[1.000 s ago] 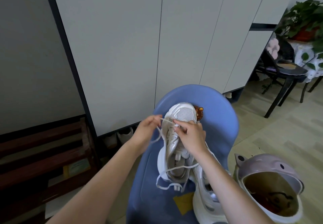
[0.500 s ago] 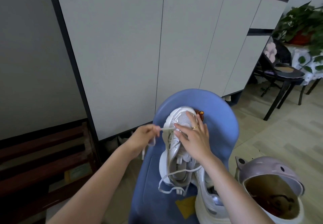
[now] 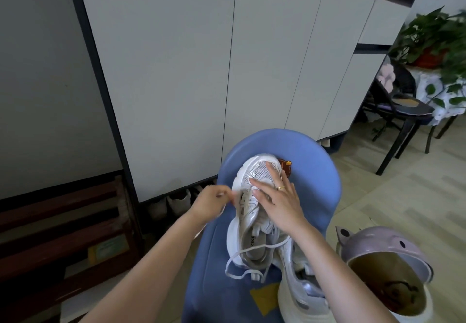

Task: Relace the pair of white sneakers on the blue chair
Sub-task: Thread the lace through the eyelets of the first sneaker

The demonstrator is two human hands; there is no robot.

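A white sneaker (image 3: 252, 224) lies on the blue chair (image 3: 315, 179), toe pointing away from me. My right hand (image 3: 280, 201) rests flat on its toe and tongue with the fingers straight. My left hand (image 3: 211, 203) is just left of the shoe, its fingers curled and pinching one end of the white lace (image 3: 248, 249). The rest of the lace trails loose across the shoe opening and down to the seat. The second white sneaker (image 3: 300, 290) stands at the chair's front right, partly hidden by my right forearm.
Tall white cabinet doors (image 3: 201, 70) stand right behind the chair. A dark wooden rack (image 3: 63, 222) is at the left. A lilac bin (image 3: 388, 264) with its lid up stands at the right. Farther right are a black chair (image 3: 403, 111) and potted plants (image 3: 438, 35).
My right hand let go of the lace and spread flat over the shoe's toe. My left hand drew its lace end out to the left, then came back close to the shoe.
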